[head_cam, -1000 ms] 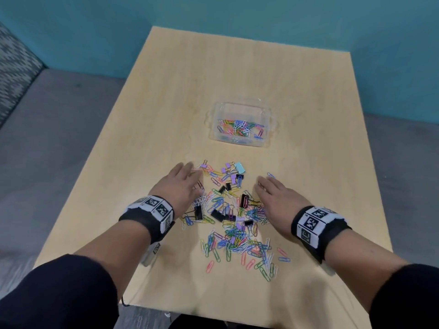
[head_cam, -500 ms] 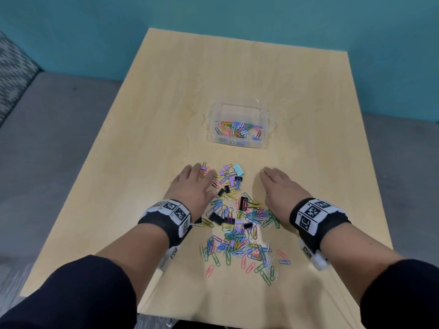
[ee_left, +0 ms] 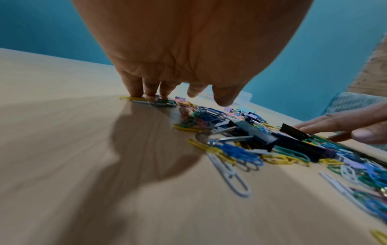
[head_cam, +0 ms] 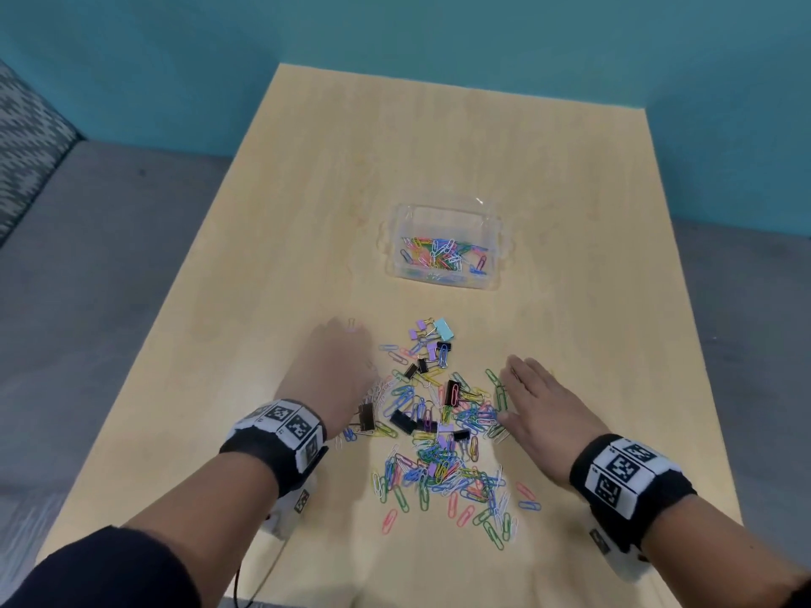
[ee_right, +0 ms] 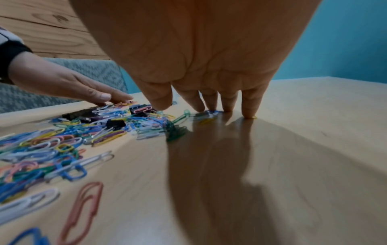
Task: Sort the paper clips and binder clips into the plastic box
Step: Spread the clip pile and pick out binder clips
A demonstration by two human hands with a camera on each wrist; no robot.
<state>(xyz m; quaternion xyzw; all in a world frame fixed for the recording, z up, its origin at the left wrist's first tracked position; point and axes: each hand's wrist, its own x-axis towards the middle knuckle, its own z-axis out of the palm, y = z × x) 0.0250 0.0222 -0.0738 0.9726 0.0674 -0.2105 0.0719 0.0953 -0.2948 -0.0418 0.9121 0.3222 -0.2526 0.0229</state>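
my left fingers (ee_left: 134,89) lie straight, tips pressing a yellow clip (ee_left: 134,99) flat to the bench (head_cam: 439,147); my right fingers (ee_right: 249,106) lie likewise, flat and holding nothing. left hand (head_cam: 333,379) and right hand (head_cam: 540,414) flank the pile (head_cam: 439,432), which sits on the bench near me. the box (head_cam: 443,247) stands beyond it, apart, clips already inside. judgement: rake inward with flat fingers, keep the tips down so thin clips do not slip under, then pinch out the binder clips (head_cam: 403,421) separately. the pile's long axis runs from me toward the box; the box's long axis runs left to right.
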